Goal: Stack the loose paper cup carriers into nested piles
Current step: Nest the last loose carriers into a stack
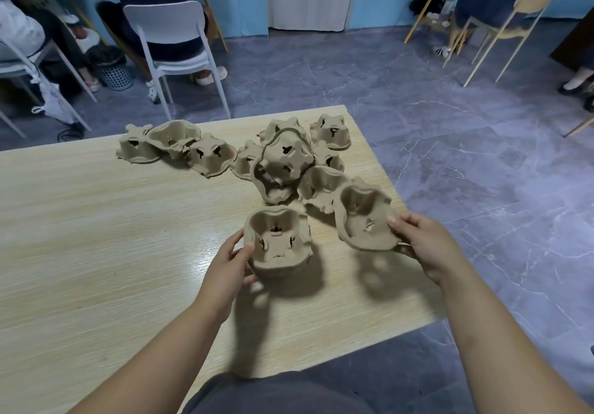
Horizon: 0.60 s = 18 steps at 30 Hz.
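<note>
My left hand (229, 261) grips a brown pulp cup carrier (278, 241) by its near left rim, open side up, lifted just above the wooden table (96, 220). My right hand (424, 243) pinches the right edge of a second carrier (364, 217), tilted with its hollow facing me, held above the table's right side. Beyond them lie several loose carriers in a heap (286, 159), some upside down, some leaning on each other. Three more carriers (176, 146) lie in a row at the far left of the heap.
The table's right edge (398, 188) runs close beside my right hand, with grey tiled floor (482, 156) beyond. People sit on chairs (173, 37) at the back of the room. A mesh bin (114, 71) stands at far left.
</note>
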### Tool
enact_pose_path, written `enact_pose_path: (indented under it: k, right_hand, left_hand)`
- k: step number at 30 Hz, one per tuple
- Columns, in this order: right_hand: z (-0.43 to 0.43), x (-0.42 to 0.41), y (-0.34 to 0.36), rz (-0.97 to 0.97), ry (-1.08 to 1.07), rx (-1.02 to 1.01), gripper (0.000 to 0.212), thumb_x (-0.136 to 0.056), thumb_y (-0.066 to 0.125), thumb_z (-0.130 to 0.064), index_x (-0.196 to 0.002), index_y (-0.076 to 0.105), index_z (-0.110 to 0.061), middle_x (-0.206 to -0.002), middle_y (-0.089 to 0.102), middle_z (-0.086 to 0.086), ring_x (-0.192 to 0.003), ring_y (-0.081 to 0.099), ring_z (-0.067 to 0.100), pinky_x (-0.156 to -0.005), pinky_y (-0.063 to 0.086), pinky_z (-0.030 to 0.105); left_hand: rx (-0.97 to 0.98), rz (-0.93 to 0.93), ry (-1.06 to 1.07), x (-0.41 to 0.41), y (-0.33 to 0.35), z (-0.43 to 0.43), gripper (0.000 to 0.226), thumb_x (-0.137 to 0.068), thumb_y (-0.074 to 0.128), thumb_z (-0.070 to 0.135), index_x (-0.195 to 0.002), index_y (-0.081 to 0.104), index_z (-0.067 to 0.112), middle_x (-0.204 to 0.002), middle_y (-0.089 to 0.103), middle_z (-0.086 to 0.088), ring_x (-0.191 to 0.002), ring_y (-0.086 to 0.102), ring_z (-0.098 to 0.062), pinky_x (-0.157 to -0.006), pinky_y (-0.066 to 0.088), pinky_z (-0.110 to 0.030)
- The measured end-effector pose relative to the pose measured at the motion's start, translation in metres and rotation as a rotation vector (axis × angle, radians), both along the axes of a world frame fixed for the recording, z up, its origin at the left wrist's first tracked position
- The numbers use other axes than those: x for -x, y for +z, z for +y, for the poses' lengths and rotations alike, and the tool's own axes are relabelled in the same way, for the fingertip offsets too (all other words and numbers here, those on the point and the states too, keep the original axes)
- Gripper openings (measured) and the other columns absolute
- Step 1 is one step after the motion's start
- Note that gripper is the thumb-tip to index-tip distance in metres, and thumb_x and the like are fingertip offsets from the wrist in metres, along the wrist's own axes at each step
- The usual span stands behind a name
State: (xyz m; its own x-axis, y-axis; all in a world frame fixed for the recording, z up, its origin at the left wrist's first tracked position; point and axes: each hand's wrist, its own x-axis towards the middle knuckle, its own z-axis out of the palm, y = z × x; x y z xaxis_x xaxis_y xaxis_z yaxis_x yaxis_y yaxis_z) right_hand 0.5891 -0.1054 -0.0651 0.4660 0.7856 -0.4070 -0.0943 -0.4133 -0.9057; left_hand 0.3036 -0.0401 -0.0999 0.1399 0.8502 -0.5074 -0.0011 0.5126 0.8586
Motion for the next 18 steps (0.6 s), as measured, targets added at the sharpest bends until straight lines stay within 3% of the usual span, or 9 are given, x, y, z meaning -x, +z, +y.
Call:
enact_pose_path:
  k: [5, 8, 12, 16, 18]
  right_hand:
    - [0.017, 0.049, 0.009, 0.121, 0.105, -0.061, 0.012, -0.092, 0.055, -0.009, -0.084, 0.064, -0.012, -0.068, 0.065, -0.001, -0.057, 0.062, 0.003, -0.052, 0.052, 0.018]
    - [0.026, 0.077, 0.000, 0.091, 0.191, -0.039, 0.008, -0.090, 0.059, -0.010, -0.085, 0.066, -0.012, -0.075, 0.067, 0.001, -0.064, 0.064, 0.005, -0.057, 0.054, 0.024]
    - [0.034, 0.092, -0.012, -0.003, 0.189, -0.042, 0.004, -0.087, 0.066, -0.015, -0.083, 0.066, -0.013, -0.078, 0.066, 0.003, -0.071, 0.062, 0.011, -0.062, 0.057, 0.030]
    - [0.037, 0.099, -0.018, -0.050, 0.191, -0.056, 0.011, -0.081, 0.072, -0.015, -0.082, 0.061, -0.019, -0.067, 0.062, -0.004, -0.066, 0.059, 0.012, -0.061, 0.053, 0.031]
    - [0.039, 0.100, -0.021, -0.151, 0.194, -0.058, 0.019, -0.078, 0.075, -0.015, -0.080, 0.057, -0.021, -0.069, 0.060, -0.005, -0.066, 0.057, 0.011, -0.062, 0.049, 0.027]
  left_hand:
    - [0.012, 0.006, -0.014, 0.000, 0.003, 0.000, 0.023, -0.100, 0.047, 0.028, -0.120, 0.059, 0.033, -0.103, 0.069, 0.003, -0.080, 0.065, -0.014, -0.067, 0.052, -0.027]
    - [0.006, 0.007, -0.028, 0.001, 0.007, 0.000, 0.030, -0.103, 0.034, 0.034, -0.109, 0.063, 0.039, -0.107, 0.068, 0.001, -0.087, 0.064, -0.016, -0.073, 0.053, -0.030]
    - [0.039, -0.004, -0.004, 0.003, 0.007, 0.000, 0.038, -0.103, 0.021, 0.049, -0.113, 0.058, 0.042, -0.113, 0.064, 0.001, -0.090, 0.064, -0.022, -0.081, 0.053, -0.036]
    - [0.017, -0.006, -0.030, 0.002, 0.008, -0.001, 0.033, -0.101, 0.030, 0.049, -0.110, 0.060, 0.038, -0.113, 0.064, 0.004, -0.102, 0.063, -0.021, -0.090, 0.052, -0.038]
    - [-0.003, 0.011, -0.046, 0.001, 0.006, -0.002, 0.024, -0.100, 0.042, 0.041, -0.115, 0.060, 0.034, -0.113, 0.064, 0.004, -0.103, 0.064, -0.020, -0.084, 0.053, -0.033]
